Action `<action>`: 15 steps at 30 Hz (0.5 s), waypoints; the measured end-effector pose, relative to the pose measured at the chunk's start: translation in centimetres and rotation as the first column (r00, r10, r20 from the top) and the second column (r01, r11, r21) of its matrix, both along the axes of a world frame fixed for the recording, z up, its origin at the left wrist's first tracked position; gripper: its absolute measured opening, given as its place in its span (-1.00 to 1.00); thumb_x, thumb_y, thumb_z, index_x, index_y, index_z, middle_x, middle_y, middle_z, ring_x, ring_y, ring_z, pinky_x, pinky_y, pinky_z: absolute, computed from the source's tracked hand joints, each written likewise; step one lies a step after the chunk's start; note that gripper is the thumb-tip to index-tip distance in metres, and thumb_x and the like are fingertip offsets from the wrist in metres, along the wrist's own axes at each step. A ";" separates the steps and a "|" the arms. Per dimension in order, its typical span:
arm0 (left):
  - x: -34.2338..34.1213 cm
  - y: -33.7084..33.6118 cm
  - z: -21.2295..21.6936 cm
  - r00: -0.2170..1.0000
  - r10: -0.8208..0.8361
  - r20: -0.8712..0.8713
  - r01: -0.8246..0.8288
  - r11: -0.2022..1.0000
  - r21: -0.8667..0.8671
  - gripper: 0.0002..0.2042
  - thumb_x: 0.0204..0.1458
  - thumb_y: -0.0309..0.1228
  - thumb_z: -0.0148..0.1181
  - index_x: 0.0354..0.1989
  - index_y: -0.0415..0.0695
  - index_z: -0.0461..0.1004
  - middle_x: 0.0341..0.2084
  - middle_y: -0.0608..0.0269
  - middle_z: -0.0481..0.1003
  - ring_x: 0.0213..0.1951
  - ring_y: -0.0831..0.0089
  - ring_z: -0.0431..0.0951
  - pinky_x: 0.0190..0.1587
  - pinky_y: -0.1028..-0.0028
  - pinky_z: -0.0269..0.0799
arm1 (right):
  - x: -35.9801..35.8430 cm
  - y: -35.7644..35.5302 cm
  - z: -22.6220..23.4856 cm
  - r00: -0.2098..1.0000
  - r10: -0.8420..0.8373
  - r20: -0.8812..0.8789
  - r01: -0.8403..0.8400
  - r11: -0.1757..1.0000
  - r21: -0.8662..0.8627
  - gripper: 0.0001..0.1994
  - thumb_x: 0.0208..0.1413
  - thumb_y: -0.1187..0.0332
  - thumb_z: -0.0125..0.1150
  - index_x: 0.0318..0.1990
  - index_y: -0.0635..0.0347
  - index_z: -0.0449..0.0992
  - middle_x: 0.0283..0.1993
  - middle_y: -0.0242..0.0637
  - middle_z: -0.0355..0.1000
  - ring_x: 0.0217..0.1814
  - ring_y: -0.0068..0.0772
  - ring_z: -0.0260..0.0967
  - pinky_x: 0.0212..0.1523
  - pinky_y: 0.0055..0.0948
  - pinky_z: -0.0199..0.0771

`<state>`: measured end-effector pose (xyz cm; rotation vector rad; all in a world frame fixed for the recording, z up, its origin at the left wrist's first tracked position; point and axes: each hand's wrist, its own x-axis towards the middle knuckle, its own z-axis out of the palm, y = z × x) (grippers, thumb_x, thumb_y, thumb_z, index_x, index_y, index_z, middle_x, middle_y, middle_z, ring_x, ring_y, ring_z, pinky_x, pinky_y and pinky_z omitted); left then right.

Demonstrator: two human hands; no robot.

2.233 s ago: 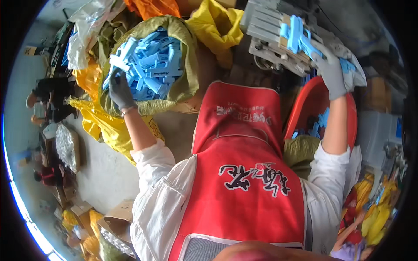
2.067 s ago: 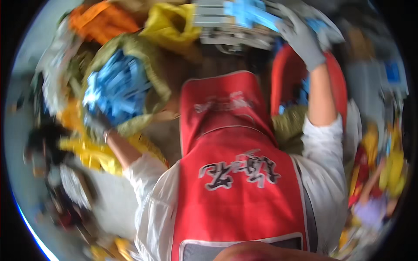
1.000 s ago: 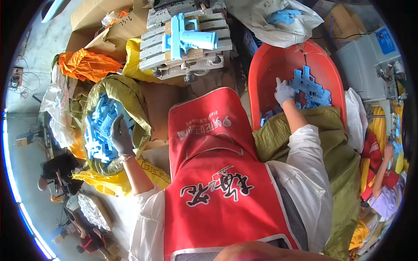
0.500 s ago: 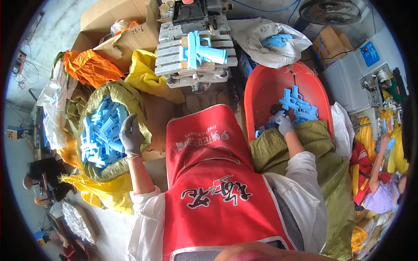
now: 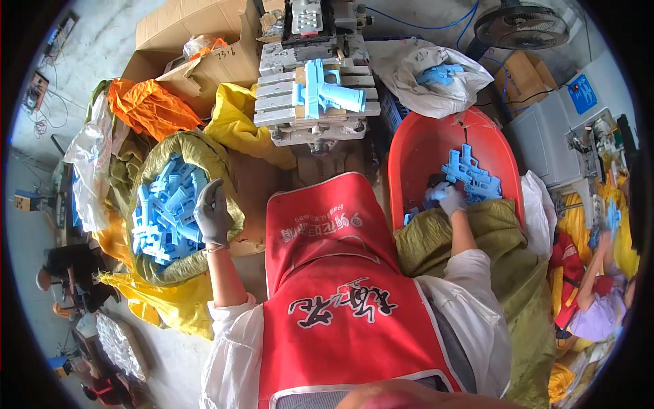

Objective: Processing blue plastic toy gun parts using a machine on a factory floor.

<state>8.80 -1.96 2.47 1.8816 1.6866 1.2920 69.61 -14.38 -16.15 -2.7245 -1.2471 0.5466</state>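
Note:
I wear grey gloves and a red apron. My left hand (image 5: 212,213) rests on the rim of an olive sack (image 5: 216,160) filled with blue plastic toy-gun parts (image 5: 163,215), fingers loosely apart over the pile. My right hand (image 5: 446,198) reaches into a red tub (image 5: 422,146) and closes around blue plastic parts (image 5: 473,176) lying there. One assembled blue toy gun (image 5: 325,92) lies on a grey metal machine fixture (image 5: 315,112) straight ahead of me.
A white bag (image 5: 426,82) with more blue parts lies behind the tub. Cardboard boxes (image 5: 194,41), orange and yellow sacks (image 5: 153,105), a fan (image 5: 521,24) and a grey machine (image 5: 565,136) ring the spot. Another person (image 5: 599,300) sits at right, one more person (image 5: 68,269) at left.
My right hand has come down from the fixture into the red tub. My left hand has stayed at the sack of blue parts. The view has tilted upward.

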 end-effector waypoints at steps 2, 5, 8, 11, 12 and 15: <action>0.5 0.5 0.6 0.999 -0.023 0.022 0.023 1.000 -0.008 -0.81 0.11 -0.47 0.05 -0.16 -0.26 0.51 -0.26 0.20 0.56 -0.17 0.49 0.53 -0.06 0.53 0.38 | 1.8 -0.3 -0.3 0.996 -0.079 -0.045 0.088 0.959 0.271 -0.63 -0.13 0.21 0.21 -0.11 0.09 0.49 -0.32 -0.09 0.52 -0.21 -0.14 0.49 -0.22 -0.22 0.47; 1.4 0.9 1.0 0.999 -0.048 0.025 0.047 0.998 0.030 -0.81 0.05 -0.51 0.09 -0.18 -0.26 0.51 -0.26 0.11 0.55 -0.20 0.35 0.54 -0.10 0.46 0.40 | -0.1 0.9 4.8 0.582 -0.056 -0.811 0.600 0.703 0.382 -0.73 0.13 0.25 0.11 -0.07 0.14 0.41 -0.40 -0.40 0.40 -0.44 -0.59 0.37 -0.54 -0.57 0.31; 2.8 1.5 1.9 0.997 -0.075 0.031 0.075 0.997 -0.008 -0.81 0.06 -0.51 0.09 -0.17 -0.26 0.51 -0.26 0.11 0.54 -0.21 0.36 0.54 -0.11 0.48 0.40 | -2.5 1.0 7.6 0.246 0.197 -0.949 0.775 0.549 0.314 -0.71 0.18 0.15 0.07 -0.04 0.08 0.40 -0.18 -0.36 0.43 -0.29 -0.50 0.39 -0.37 -0.53 0.36; 3.9 2.4 1.9 0.992 -0.124 0.013 0.124 0.992 0.036 -0.82 0.06 -0.52 0.09 -0.17 -0.25 0.51 -0.24 0.11 0.54 -0.18 0.34 0.54 -0.09 0.47 0.41 | -3.5 0.8 6.7 -0.097 0.403 -0.910 0.852 0.506 0.133 -0.68 0.19 0.13 0.06 -0.02 0.11 0.38 -0.11 -0.31 0.42 -0.16 -0.42 0.39 -0.21 -0.45 0.40; 4.2 2.8 2.0 0.987 -0.160 -0.021 0.161 0.983 0.090 -0.82 0.07 -0.52 0.08 -0.17 -0.25 0.52 -0.24 0.11 0.54 -0.16 0.33 0.55 -0.07 0.46 0.41 | -4.9 0.9 7.4 -0.173 0.440 -0.881 0.872 0.484 0.071 -0.68 0.19 0.14 0.05 -0.01 0.13 0.38 -0.08 -0.30 0.42 -0.16 -0.41 0.39 -0.20 -0.45 0.42; 4.9 3.7 3.0 0.979 -0.195 -0.058 0.201 0.970 0.135 -0.82 0.06 -0.52 0.08 -0.18 -0.24 0.52 -0.22 0.11 0.54 -0.14 0.32 0.54 -0.05 0.45 0.40 | -6.8 0.9 7.8 -0.278 0.510 -0.814 0.835 0.548 0.058 -0.66 0.20 0.16 0.04 0.03 0.16 0.36 -0.05 -0.26 0.41 -0.12 -0.37 0.40 -0.15 -0.40 0.45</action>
